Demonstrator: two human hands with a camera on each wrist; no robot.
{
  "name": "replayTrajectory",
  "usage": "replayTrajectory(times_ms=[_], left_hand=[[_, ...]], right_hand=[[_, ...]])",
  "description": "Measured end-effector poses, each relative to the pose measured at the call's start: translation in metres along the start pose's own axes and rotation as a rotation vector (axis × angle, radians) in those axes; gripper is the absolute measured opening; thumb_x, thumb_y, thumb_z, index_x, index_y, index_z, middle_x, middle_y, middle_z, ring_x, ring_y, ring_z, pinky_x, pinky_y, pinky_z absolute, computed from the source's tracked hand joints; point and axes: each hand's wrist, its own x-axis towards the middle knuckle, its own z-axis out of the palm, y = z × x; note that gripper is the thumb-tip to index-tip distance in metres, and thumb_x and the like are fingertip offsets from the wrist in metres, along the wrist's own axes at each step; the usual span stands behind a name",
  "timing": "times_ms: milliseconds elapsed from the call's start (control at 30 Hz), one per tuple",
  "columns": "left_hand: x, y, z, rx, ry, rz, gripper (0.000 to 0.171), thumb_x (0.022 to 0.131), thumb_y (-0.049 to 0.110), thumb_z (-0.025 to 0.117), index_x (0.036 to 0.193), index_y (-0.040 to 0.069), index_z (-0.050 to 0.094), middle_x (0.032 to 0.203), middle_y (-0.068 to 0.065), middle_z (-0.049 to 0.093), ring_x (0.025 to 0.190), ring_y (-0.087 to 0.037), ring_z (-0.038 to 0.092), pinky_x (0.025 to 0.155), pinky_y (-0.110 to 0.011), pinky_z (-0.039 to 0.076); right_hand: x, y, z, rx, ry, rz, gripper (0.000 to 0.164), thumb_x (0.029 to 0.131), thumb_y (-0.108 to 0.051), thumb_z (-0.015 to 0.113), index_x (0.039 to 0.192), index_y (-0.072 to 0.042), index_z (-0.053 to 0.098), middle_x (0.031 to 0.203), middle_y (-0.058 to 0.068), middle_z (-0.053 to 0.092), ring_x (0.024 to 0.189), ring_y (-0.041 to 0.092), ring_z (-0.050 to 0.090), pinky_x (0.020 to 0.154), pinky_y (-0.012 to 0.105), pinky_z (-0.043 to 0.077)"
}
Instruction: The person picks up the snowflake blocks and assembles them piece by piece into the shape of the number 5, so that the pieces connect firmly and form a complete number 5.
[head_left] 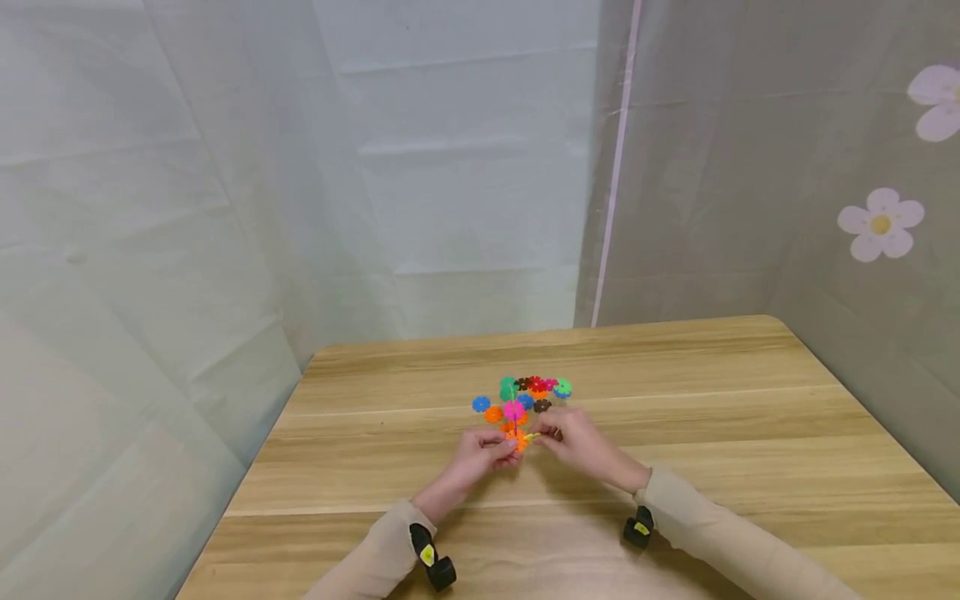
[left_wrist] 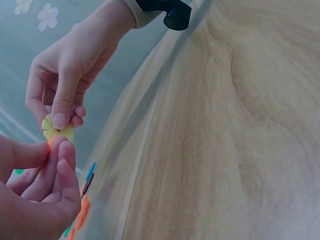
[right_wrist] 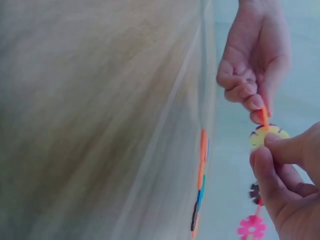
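Left hand [head_left: 480,452]: thumb and fingers pinched an orange disc [head_left: 521,442] at about three o'clock from its palm
Right hand [head_left: 576,442]: thumb and finger pinched a yellow disc [left_wrist: 49,129], held off the bench [head_left: 360,467] at nine o'clock from that grip
Yellow against orange: rims met between the two hands, faces crossed rather than flat together; whether their slots had caught, I could not tell
Nearer hand: the right for yellow, the left for orange
Pink disc [head_left: 513,410]: twelve o'clock from the orange one
Blue disc [head_left: 481,404]: ten o'clock, apart from both hands
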Motion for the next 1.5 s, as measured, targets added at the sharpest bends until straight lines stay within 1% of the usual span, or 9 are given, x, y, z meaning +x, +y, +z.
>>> replayTrajectory(times_ms=[333,500,633,800,933,1033,1100,1233,1500], left_hand=[[-0.008,0.007,0.006,0.009,0.049,0.049,0.024,0.092,-0.001,0.060,0.102,-0.022,0.062,0.083,-0.021,0.073,0.070,-0.006,0.068,0.076,-0.032,0.060],[-0.009,0.008,0.009,0.014,0.096,0.049,0.021,0.091,-0.002,0.061,0.101,-0.021,0.063,0.082,-0.021,0.073,0.067,-0.006,0.068,0.072,-0.029,0.060],[-0.009,0.006,0.007,-0.006,0.102,0.042,0.022,0.091,-0.002,0.060,0.101,-0.021,0.062,0.081,-0.016,0.073,0.067,-0.006,0.067,0.073,-0.028,0.060],[-0.008,0.004,0.003,-0.007,0.088,0.025,0.023,0.091,0.001,0.063,0.102,-0.020,0.063,0.085,-0.016,0.074,0.071,-0.006,0.068,0.077,-0.031,0.060],[-0.006,0.003,0.001,0.007,0.094,0.019,0.026,0.090,0.006,0.066,0.101,-0.017,0.065,0.087,-0.017,0.074,0.075,-0.008,0.069,0.079,-0.032,0.060],[-0.005,0.003,0.000,0.019,0.093,0.020,0.026,0.091,0.008,0.066,0.101,-0.016,0.065,0.087,-0.018,0.074,0.077,-0.011,0.070,0.079,-0.033,0.060],[-0.004,0.002,0.000,0.023,0.093,0.013,0.026,0.091,0.008,0.066,0.102,-0.015,0.066,0.087,-0.018,0.074,0.078,-0.012,0.070,0.079,-0.033,0.059],[-0.004,0.000,-0.001,0.025,0.093,0.005,0.025,0.091,0.008,0.065,0.104,-0.014,0.066,0.088,-0.016,0.074,0.078,-0.012,0.070,0.078,-0.031,0.059],[0.000,-0.005,-0.002,-0.103,0.102,-0.036,0.022,0.092,0.005,0.063,0.104,-0.013,0.064,0.084,-0.005,0.073,0.077,-0.008,0.067,0.075,-0.023,0.057]], right_hand=[[0.000,-0.004,0.004,-0.048,0.008,-0.167,0.009,0.083,0.002,0.069,0.082,-0.003,0.062,0.076,0.008,0.065,0.066,0.004,0.052,0.059,0.010,0.048],[0.001,-0.008,0.009,-0.100,0.052,-0.188,0.018,0.078,0.010,0.069,0.075,-0.004,0.057,0.070,0.004,0.060,0.063,0.001,0.046,0.058,0.011,0.047],[0.003,-0.007,0.012,-0.068,0.063,-0.157,0.019,0.077,0.010,0.071,0.074,-0.004,0.058,0.069,0.005,0.061,0.064,0.001,0.048,0.064,0.016,0.051],[0.005,-0.005,0.012,-0.010,0.028,-0.086,0.014,0.081,0.003,0.072,0.077,-0.005,0.061,0.070,0.005,0.061,0.064,0.000,0.050,0.062,0.020,0.053],[0.008,-0.003,0.009,0.004,-0.010,-0.042,0.012,0.084,-0.001,0.071,0.079,-0.007,0.062,0.072,0.002,0.061,0.064,-0.001,0.052,0.069,0.025,0.054],[0.008,-0.001,0.006,0.028,-0.059,-0.004,0.011,0.084,0.001,0.070,0.085,-0.008,0.064,0.079,0.003,0.064,0.068,0.001,0.056,0.072,0.022,0.054],[0.007,0.000,0.004,0.060,-0.102,0.033,0.012,0.084,0.003,0.069,0.091,-0.006,0.066,0.086,0.006,0.067,0.072,0.005,0.059,0.064,0.017,0.054],[0.002,0.005,0.001,0.063,-0.173,0.097,0.022,0.085,0.004,0.067,0.104,-0.006,0.067,0.097,0.010,0.069,0.082,0.013,0.063,0.070,0.016,0.054],[-0.005,0.024,-0.002,-0.070,-0.185,0.155,0.021,0.088,-0.002,0.063,0.109,-0.001,0.067,0.109,0.011,0.066,0.108,0.028,0.061,0.093,0.040,0.054]])
